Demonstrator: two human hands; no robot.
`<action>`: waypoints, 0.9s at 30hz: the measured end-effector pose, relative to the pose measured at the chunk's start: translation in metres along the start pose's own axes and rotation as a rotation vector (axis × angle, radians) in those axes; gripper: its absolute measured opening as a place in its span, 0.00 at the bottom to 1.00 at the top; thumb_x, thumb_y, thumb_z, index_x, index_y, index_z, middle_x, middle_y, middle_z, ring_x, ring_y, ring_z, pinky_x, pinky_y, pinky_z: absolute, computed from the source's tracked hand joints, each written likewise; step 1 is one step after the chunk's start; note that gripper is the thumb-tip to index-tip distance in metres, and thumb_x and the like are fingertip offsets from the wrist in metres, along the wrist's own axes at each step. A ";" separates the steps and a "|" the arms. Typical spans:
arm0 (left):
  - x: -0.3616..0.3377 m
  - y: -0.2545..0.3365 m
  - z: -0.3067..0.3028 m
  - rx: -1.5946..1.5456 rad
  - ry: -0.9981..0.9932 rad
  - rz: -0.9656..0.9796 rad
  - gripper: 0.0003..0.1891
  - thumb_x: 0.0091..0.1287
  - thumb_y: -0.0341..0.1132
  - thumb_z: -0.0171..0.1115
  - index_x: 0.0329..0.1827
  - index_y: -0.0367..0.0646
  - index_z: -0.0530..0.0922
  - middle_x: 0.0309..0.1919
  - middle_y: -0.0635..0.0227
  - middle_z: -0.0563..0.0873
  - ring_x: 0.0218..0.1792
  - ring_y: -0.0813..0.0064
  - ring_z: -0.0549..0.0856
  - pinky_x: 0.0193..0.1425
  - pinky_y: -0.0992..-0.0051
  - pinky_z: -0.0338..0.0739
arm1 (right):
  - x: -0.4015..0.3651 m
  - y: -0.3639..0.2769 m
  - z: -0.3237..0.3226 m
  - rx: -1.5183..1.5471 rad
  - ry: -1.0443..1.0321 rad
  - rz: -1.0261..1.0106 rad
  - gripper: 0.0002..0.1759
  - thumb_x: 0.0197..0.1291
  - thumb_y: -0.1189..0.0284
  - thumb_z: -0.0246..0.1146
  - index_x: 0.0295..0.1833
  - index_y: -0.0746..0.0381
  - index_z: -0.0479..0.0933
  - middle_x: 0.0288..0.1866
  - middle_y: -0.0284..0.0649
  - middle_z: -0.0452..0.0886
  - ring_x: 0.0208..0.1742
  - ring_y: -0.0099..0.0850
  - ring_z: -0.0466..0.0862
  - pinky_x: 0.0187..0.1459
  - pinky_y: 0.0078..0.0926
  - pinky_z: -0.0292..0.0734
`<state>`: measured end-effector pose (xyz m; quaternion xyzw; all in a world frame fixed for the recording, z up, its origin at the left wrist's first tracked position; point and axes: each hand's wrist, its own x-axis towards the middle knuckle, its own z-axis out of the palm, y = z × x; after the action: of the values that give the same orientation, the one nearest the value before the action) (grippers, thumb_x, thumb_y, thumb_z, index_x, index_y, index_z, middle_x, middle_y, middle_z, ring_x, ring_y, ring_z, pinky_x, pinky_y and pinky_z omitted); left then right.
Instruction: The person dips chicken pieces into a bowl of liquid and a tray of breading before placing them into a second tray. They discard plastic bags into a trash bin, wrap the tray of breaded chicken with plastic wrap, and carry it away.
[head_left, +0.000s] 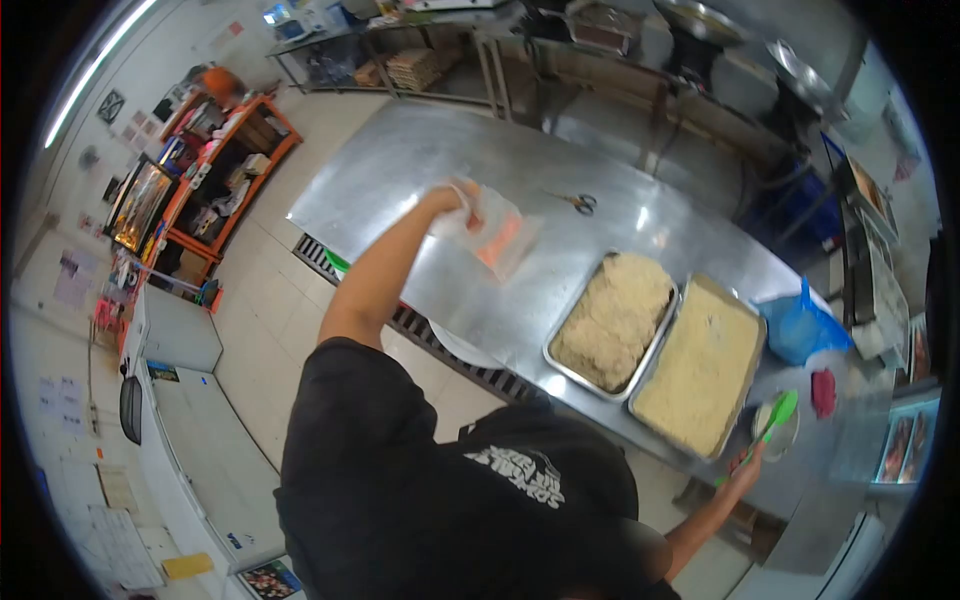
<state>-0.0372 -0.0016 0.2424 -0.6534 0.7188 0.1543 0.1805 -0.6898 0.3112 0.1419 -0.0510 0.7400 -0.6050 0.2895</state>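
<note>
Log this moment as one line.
left hand: holds bag | right hand: holds green scoop | trays: full, on table

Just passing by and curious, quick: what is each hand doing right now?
Left hand: closed, holding a clear plastic bag with something orange inside.
Right hand: closed, holding a green spoon by its handle.

Pale tiled floor (262,330), orange shelves (243,140)

Black short-sleeved T-shirt (400,480), white lettering (520,472) on front, bare forearms, left hand (457,200) and right hand (745,468) bare
</note>
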 end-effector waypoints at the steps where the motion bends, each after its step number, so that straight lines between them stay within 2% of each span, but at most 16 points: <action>1: 0.018 -0.029 0.014 -0.509 -0.025 -0.089 0.16 0.41 0.43 0.72 0.32 0.46 0.87 0.33 0.61 0.87 0.33 0.69 0.86 0.34 0.68 0.78 | 0.007 0.005 -0.007 0.031 -0.045 0.008 0.19 0.59 0.48 0.60 0.39 0.54 0.73 0.23 0.27 0.67 0.19 0.17 0.63 0.21 0.17 0.55; 2: -0.021 -0.001 -0.018 -0.235 0.049 -0.077 0.15 0.45 0.44 0.71 0.34 0.48 0.87 0.33 0.63 0.87 0.33 0.71 0.85 0.37 0.71 0.78 | 0.012 0.008 -0.013 0.071 -0.092 0.012 0.19 0.59 0.48 0.61 0.39 0.54 0.73 0.23 0.26 0.67 0.19 0.17 0.63 0.21 0.17 0.55; 3: 0.046 -0.069 0.022 -0.548 -0.089 0.175 0.15 0.52 0.42 0.67 0.41 0.46 0.85 0.38 0.65 0.87 0.37 0.75 0.84 0.41 0.74 0.77 | 0.009 0.005 -0.014 0.071 -0.082 0.017 0.19 0.59 0.49 0.61 0.39 0.54 0.73 0.24 0.27 0.67 0.18 0.17 0.63 0.20 0.17 0.55; 4: -0.024 -0.033 -0.018 -0.605 0.028 0.146 0.15 0.62 0.41 0.60 0.46 0.41 0.81 0.42 0.68 0.85 0.40 0.78 0.82 0.44 0.78 0.76 | 0.005 0.005 -0.013 0.076 -0.075 0.024 0.19 0.59 0.50 0.61 0.40 0.54 0.73 0.24 0.27 0.68 0.18 0.17 0.63 0.20 0.17 0.54; 6: -0.061 -0.009 -0.026 -1.039 0.235 -0.302 0.13 0.68 0.38 0.56 0.47 0.40 0.78 0.42 0.70 0.83 0.41 0.79 0.80 0.44 0.80 0.75 | 0.003 0.008 -0.018 0.088 -0.077 0.040 0.18 0.60 0.51 0.60 0.40 0.54 0.73 0.24 0.27 0.68 0.18 0.17 0.63 0.20 0.17 0.54; 7: -0.055 -0.018 -0.017 -1.030 0.220 -0.294 0.13 0.68 0.38 0.56 0.47 0.40 0.78 0.42 0.70 0.83 0.41 0.79 0.80 0.44 0.80 0.75 | 0.002 0.008 -0.017 0.102 -0.105 0.042 0.17 0.61 0.51 0.60 0.41 0.55 0.73 0.23 0.27 0.67 0.17 0.16 0.62 0.19 0.17 0.54; 9: -0.049 -0.036 0.001 -1.480 0.209 -0.116 0.14 0.69 0.41 0.55 0.49 0.41 0.77 0.40 0.70 0.81 0.40 0.80 0.79 0.45 0.82 0.74 | 0.001 0.007 -0.018 0.092 -0.069 0.052 0.17 0.62 0.53 0.59 0.43 0.55 0.73 0.23 0.27 0.67 0.17 0.16 0.62 0.18 0.17 0.54; 11: -0.050 -0.036 0.006 -1.547 0.198 -0.080 0.13 0.66 0.41 0.62 0.45 0.42 0.77 0.36 0.68 0.83 0.36 0.80 0.82 0.40 0.81 0.79 | 0.005 0.008 -0.019 0.108 -0.122 0.037 0.17 0.62 0.52 0.59 0.44 0.55 0.74 0.23 0.27 0.67 0.17 0.16 0.62 0.19 0.17 0.54; 13: -0.055 -0.022 0.004 -1.674 0.202 0.200 0.12 0.67 0.37 0.59 0.47 0.38 0.75 0.39 0.64 0.83 0.40 0.75 0.83 0.49 0.79 0.81 | 0.001 0.005 -0.017 0.098 -0.114 0.037 0.18 0.63 0.52 0.59 0.45 0.55 0.74 0.23 0.27 0.67 0.17 0.16 0.62 0.19 0.17 0.54; 14: -0.056 -0.011 0.002 -1.668 0.181 0.208 0.12 0.67 0.37 0.59 0.47 0.38 0.75 0.39 0.64 0.83 0.40 0.75 0.83 0.49 0.79 0.81 | -0.001 0.001 -0.016 0.086 -0.118 0.029 0.19 0.63 0.52 0.58 0.47 0.55 0.74 0.23 0.27 0.67 0.17 0.16 0.62 0.19 0.16 0.54; 17: -0.064 0.049 -0.011 -1.741 0.119 0.299 0.12 0.67 0.33 0.58 0.49 0.36 0.74 0.42 0.62 0.82 0.44 0.71 0.84 0.55 0.75 0.81 | -0.015 -0.014 -0.005 0.055 -0.046 0.054 0.21 0.63 0.52 0.58 0.49 0.57 0.75 0.23 0.26 0.66 0.17 0.15 0.61 0.19 0.15 0.52; 19: -0.066 0.094 -0.018 -1.758 0.038 0.519 0.13 0.66 0.33 0.59 0.49 0.37 0.73 0.42 0.62 0.82 0.45 0.71 0.83 0.55 0.71 0.80 | -0.015 -0.021 -0.009 0.036 -0.170 0.019 0.23 0.63 0.51 0.57 0.52 0.59 0.75 0.23 0.25 0.65 0.17 0.14 0.59 0.19 0.15 0.51; 20: -0.063 0.118 -0.018 -1.757 0.000 0.539 0.13 0.66 0.33 0.59 0.49 0.37 0.73 0.42 0.62 0.82 0.45 0.71 0.83 0.55 0.71 0.80 | -0.014 -0.024 -0.009 0.018 -0.183 0.005 0.24 0.63 0.50 0.57 0.51 0.60 0.75 0.23 0.25 0.65 0.17 0.14 0.59 0.19 0.15 0.50; 21: -0.060 0.143 -0.018 -1.817 -0.070 0.621 0.09 0.65 0.29 0.57 0.47 0.37 0.72 0.42 0.62 0.81 0.44 0.70 0.83 0.54 0.71 0.81 | -0.014 -0.026 -0.009 0.001 -0.193 -0.008 0.26 0.63 0.49 0.57 0.50 0.61 0.75 0.23 0.25 0.64 0.17 0.13 0.58 0.19 0.15 0.49; 22: -0.055 0.171 -0.017 -1.875 -0.144 0.705 0.07 0.65 0.24 0.55 0.44 0.37 0.72 0.42 0.61 0.81 0.43 0.69 0.84 0.53 0.71 0.82 | -0.013 -0.030 -0.009 -0.002 -0.220 -0.015 0.26 0.63 0.48 0.56 0.49 0.61 0.75 0.23 0.25 0.64 0.17 0.13 0.58 0.19 0.15 0.49; 27: -0.045 0.341 0.011 -1.906 -0.497 0.856 0.04 0.62 0.23 0.51 0.38 0.38 0.71 0.37 0.61 0.80 0.41 0.69 0.84 0.54 0.68 0.81 | -0.014 -0.062 -0.005 -0.069 -0.296 -0.023 0.23 0.64 0.47 0.53 0.37 0.58 0.72 0.18 0.22 0.60 0.14 0.14 0.56 0.16 0.16 0.49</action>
<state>-0.3720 0.0767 0.2490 -0.1692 0.4146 0.8305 -0.3313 -0.6977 0.3054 0.2045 -0.1580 0.7090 -0.5681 0.3867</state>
